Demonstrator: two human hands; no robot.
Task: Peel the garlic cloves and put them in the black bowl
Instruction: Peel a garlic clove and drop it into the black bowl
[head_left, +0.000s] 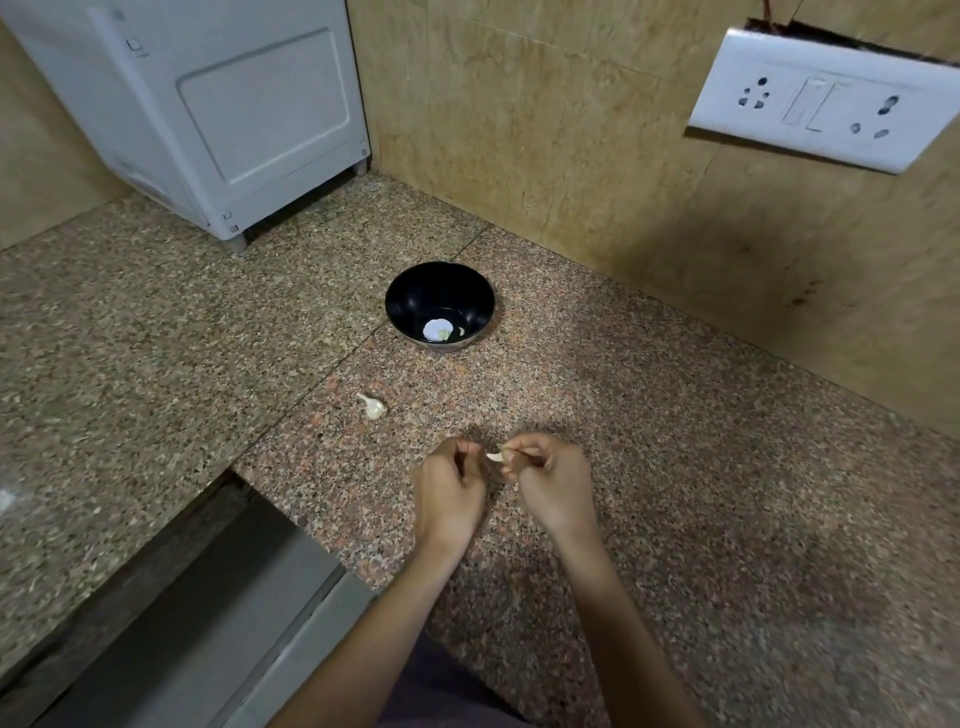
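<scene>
Two hands meet over the counter (701, 509): my right hand (553, 480) pinches a garlic clove (495, 457); my left hand (449, 486) curls beside it, and I cannot tell whether it holds anything. A second clove (373, 407) lies near the black bowl (415, 291).

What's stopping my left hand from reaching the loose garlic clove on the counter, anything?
Likely yes: the loose clove lies on the counter ahead-left of the left hand, with nothing between them. Its curled fingers would need to open first.

bowl (439, 304) behind garlic bulb (372, 407), hands nearest
</scene>
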